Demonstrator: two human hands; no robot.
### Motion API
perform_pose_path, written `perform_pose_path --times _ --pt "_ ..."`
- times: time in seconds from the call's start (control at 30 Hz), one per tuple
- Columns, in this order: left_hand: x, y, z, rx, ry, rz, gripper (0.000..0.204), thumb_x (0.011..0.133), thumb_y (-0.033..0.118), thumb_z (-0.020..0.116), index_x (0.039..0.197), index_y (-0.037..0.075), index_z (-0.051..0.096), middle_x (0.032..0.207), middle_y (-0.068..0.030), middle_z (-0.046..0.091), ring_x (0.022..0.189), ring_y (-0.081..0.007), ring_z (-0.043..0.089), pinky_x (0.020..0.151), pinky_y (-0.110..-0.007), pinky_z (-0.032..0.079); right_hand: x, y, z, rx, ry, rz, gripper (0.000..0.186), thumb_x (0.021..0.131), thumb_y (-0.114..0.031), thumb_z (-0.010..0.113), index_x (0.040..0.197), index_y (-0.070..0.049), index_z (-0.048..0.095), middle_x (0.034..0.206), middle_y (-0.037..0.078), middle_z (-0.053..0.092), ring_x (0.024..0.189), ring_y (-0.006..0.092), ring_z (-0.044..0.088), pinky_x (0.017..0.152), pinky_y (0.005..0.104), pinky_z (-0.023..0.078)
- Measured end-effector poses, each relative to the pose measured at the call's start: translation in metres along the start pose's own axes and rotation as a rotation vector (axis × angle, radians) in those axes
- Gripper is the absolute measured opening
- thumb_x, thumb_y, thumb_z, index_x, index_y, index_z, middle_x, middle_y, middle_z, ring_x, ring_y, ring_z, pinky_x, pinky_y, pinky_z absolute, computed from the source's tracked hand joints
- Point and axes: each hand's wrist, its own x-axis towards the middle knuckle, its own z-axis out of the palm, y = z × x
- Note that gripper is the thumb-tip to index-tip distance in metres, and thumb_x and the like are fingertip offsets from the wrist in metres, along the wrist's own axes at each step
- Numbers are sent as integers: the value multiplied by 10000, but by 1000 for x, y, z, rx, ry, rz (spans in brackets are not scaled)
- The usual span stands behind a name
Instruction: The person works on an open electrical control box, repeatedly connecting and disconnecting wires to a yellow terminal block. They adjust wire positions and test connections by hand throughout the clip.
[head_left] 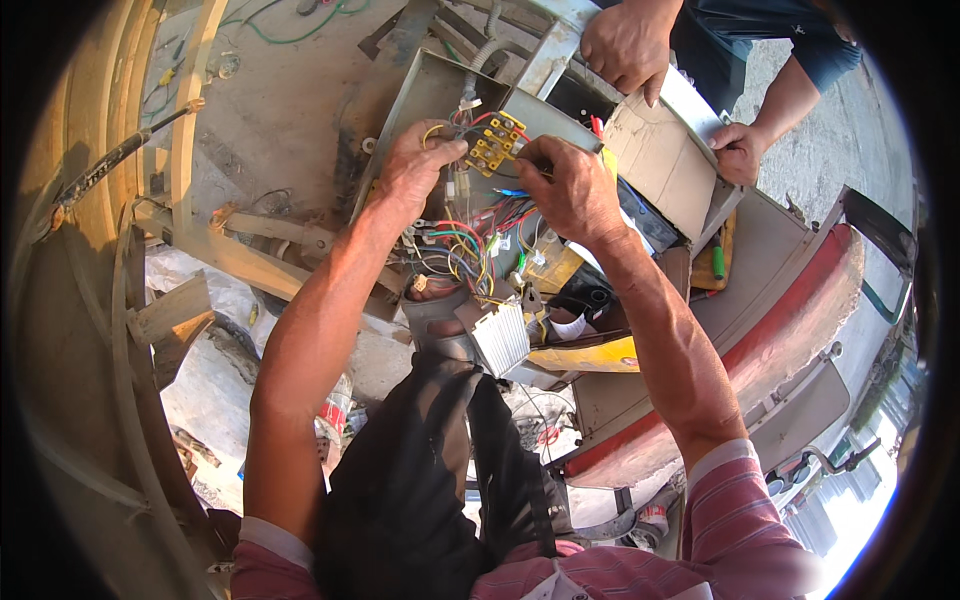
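A yellow terminal block with metal screws sits between my two hands, above an open metal box. My left hand is closed at the block's left side, pinching a thin wire beside a yellow loop. On the right side, my right hand has its fingers pressed together against the block's edge; what lies in them is hidden. Below hangs a tangle of coloured wires with white connectors. A silver finned controller rests at the near end of the wires, close to my knees.
Across from me, another person's hands grip a metal frame around a brown board. A yellow panel lies near the box. A red-edged vehicle body extends right. Wooden beams stand left. A green-handled tool lies right.
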Motion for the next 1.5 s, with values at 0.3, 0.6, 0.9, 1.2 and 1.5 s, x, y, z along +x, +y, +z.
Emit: perform_pose_path --times 0.3,0.6,0.9,1.2,1.5 --pt "-3 10 10 27 25 6 376 968 106 784 1291 -13 633 1123 -81 738 1075 -159 655 1002 -326 481 -1 5 7 34 103 40 246 975 -286 689 1073 -65 732 1001 189 791 941 424 763 855 531 595" --pt "2 3 9 -21 34 28 382 992 107 759 1322 -30 623 1134 -87 738 1061 -170 670 956 -332 521 -2 13 6 61 85 21 236 993 -262 693 1140 -82 735 1053 178 785 993 424 750 881 523 591" --pt "6 -6 6 -57 -12 17 288 1019 100 720 1281 -1 655 1125 -58 709 1050 -155 660 984 -336 519 -3 21 -10 279 150 178 282 972 -204 730 1168 -1 742 1026 170 808 960 315 789 908 417 598" --pt "5 -7 -1 -46 6 24 371 1019 100 727 1352 -26 622 1187 -84 708 1110 -182 663 1008 -348 529 4 34 -23 575 148 410 409 976 -303 744 1216 28 736 1013 119 808 913 172 746 859 347 592" --pt "0 -4 4 -50 26 21 343 1028 83 698 1345 -26 622 1185 -75 684 1107 -175 642 1008 -345 519 -9 44 -44 551 192 331 357 957 -268 738 1156 28 765 974 85 803 875 141 730 808 314 574"
